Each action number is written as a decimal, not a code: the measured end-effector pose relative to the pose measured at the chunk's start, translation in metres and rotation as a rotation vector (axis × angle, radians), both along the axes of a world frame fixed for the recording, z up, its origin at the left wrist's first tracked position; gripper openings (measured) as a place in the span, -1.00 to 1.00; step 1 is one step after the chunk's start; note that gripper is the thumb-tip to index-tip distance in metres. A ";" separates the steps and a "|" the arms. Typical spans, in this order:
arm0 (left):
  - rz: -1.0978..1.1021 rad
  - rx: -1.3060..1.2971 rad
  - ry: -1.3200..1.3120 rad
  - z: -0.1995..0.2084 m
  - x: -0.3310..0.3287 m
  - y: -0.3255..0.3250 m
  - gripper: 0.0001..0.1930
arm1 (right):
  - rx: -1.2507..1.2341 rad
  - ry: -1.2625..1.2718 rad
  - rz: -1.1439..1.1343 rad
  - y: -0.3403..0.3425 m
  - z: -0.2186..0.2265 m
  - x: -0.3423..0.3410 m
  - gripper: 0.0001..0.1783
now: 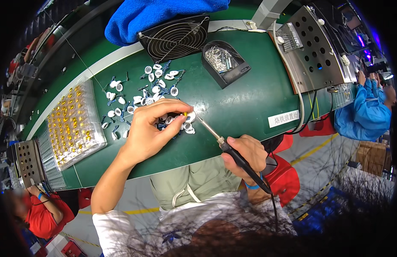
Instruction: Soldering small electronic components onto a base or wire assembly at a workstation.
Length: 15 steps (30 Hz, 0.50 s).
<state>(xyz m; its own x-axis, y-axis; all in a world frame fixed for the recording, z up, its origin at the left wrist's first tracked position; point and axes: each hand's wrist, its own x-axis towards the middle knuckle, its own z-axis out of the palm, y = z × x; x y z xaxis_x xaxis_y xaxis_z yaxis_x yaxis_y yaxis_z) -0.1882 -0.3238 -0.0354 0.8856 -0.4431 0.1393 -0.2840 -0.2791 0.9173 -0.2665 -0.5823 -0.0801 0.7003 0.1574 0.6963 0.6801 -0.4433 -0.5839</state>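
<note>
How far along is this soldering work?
Hard to count finished ones. In hand: the left hand pinches a small white part while the right hand brings the soldering iron tip to it. Many white parts lie scattered behind, seemingly waiting.

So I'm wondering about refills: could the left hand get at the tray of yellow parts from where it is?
Probably yes. The left hand rests just right of the tray of yellow parts, with only small white pieces on the green bench between them.
</note>
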 end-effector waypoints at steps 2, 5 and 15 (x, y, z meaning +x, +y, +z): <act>0.008 0.043 -0.010 0.001 -0.002 -0.001 -0.73 | 0.008 0.002 0.019 0.001 0.002 0.001 -0.62; 0.044 0.004 0.026 -0.003 -0.003 0.000 -0.64 | 0.009 -0.007 0.045 0.005 0.005 0.005 -0.61; 0.050 -0.011 -0.052 -0.005 0.000 -0.001 -0.62 | -0.071 -0.004 0.053 0.006 0.007 0.005 -0.54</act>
<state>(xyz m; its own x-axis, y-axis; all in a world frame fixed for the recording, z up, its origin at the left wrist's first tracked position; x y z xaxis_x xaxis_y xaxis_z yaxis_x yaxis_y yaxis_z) -0.1885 -0.3247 -0.0401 0.8983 -0.3961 0.1901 -0.3167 -0.2838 0.9051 -0.2614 -0.5762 -0.0734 0.6866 0.2432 0.6852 0.7063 -0.4466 -0.5492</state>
